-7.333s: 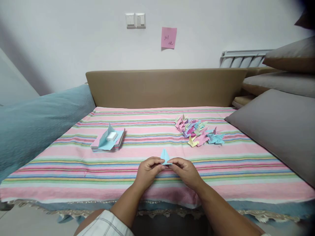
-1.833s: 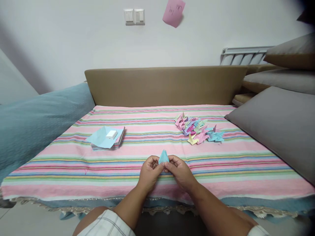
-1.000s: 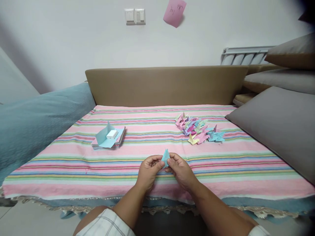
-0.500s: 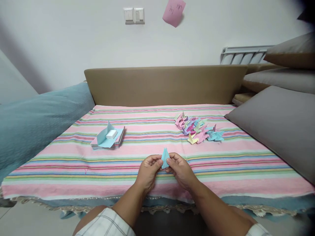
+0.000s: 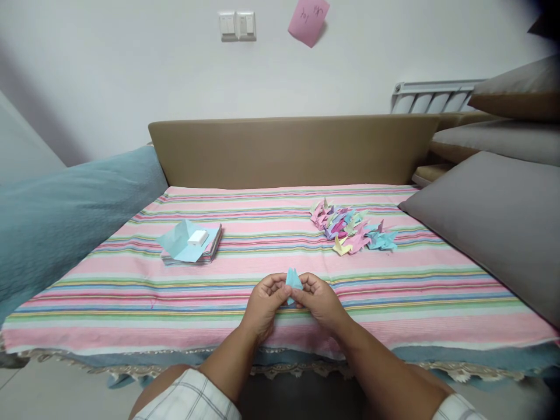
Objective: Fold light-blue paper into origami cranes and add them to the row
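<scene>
A small folded piece of light-blue paper (image 5: 293, 279) is pinched between both hands, above the front part of the striped cloth. My left hand (image 5: 268, 299) grips its left side, thumb on the near face. My right hand (image 5: 318, 300) holds the right side, its thumb close to the left one. The fingers behind the paper are partly hidden. Farther off to the right lies a pile of folded paper cranes (image 5: 345, 227) in pink, purple, yellow, green and blue.
Left on the striped cloth (image 5: 262, 216) sits a stack of paper squares (image 5: 213, 248). A loose blue sheet (image 5: 177, 239) and a small white block (image 5: 198, 237) lie on top. Grey cushions (image 5: 494, 216) line the right side; a brown backrest (image 5: 293, 151) stands behind.
The folded blue paper has been turned round in my fingers, and my thumbs have come closer together. On the stack, the loose blue sheet's raised part has tipped over to the left.
</scene>
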### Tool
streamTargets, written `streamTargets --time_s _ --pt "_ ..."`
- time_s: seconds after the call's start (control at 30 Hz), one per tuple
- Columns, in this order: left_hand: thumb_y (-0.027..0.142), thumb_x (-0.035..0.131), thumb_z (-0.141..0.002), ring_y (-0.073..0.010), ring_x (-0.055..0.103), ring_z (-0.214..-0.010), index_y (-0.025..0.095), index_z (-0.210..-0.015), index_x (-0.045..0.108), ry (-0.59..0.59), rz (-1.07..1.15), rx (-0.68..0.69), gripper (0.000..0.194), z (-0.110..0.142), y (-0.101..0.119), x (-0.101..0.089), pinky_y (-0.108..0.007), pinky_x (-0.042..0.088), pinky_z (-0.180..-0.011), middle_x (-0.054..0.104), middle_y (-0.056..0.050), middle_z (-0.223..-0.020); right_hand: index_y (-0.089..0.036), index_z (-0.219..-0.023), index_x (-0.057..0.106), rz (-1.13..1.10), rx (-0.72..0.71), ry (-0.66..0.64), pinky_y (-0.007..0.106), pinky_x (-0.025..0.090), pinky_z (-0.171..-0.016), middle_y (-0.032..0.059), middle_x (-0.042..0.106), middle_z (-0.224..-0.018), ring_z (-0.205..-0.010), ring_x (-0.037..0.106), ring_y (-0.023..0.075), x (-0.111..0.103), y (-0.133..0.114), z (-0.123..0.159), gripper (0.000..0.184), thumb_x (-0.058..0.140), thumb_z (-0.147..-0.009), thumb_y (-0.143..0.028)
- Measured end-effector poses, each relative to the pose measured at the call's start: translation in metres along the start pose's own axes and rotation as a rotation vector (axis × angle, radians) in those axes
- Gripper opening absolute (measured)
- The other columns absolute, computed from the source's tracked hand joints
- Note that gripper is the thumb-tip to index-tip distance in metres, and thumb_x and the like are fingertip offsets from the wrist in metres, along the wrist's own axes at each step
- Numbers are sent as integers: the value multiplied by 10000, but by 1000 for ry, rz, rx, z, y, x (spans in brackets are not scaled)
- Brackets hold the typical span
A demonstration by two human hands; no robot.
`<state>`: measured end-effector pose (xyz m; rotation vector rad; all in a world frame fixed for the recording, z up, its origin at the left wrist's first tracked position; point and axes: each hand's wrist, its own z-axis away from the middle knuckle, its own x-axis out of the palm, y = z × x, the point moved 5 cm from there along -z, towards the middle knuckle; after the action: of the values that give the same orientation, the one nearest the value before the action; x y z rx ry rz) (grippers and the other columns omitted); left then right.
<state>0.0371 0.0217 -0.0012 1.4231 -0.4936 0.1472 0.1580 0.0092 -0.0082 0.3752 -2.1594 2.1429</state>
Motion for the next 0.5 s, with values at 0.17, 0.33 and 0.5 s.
streamTargets --time_s 0.17,0.33,0.5 --pt "346 801 -558 -78 480 -557 139 -623 650 14 -55 7 264 -3 -3 -3 -202 356 -567 586 19 -573 -184 -789 526 41 4 -10 210 349 -501 -69 477 -584 -517 436 74 4 -1 0 369 729 -641 -454" --pt "355 797 -559 -84 483 -565 157 -624 643 51 22 14 259 -4 -3 -5 -211 356 -581 585 25 -574 -190 -817 543 79 4 14 224 367 -532 -62 463 -619 -555 440 87 1 1 -1 384 720 -629 -474" --pt "330 801 -559 -72 472 -556 152 -684 659 37 -11 20 259 -3 -1 -3 -198 341 -559 584 30 -598 -183 -757 553 150 -36 42 226 353 -528 -60 447 -586 -550 423 88 -1 -1 0 357 711 -628 -475"
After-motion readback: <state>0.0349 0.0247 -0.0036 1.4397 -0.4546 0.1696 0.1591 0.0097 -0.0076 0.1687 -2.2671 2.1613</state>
